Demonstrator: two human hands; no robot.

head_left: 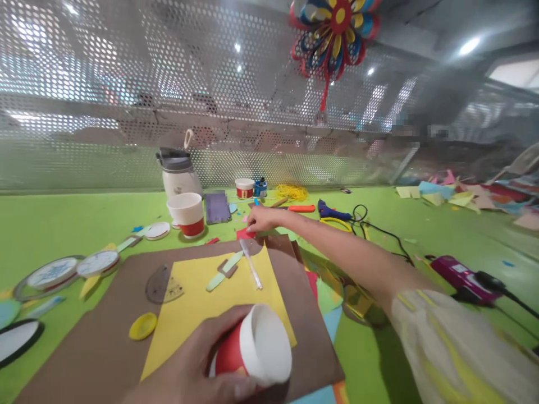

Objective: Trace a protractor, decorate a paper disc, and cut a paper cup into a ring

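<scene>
Cup (255, 350) aslant in left grip (200, 356), base seemingly toward palm.

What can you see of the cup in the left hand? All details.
The cup looks like paper: red outer wall, white rim and white interior, no contents visible. It's tipped sideways, mouth facing right, gripped around its red wall by the left hand, above the yellow sheet and brown board. Can't tell if it touches them.

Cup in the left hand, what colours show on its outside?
The cup is mainly red and white outside, seen best in the head view.
</scene>
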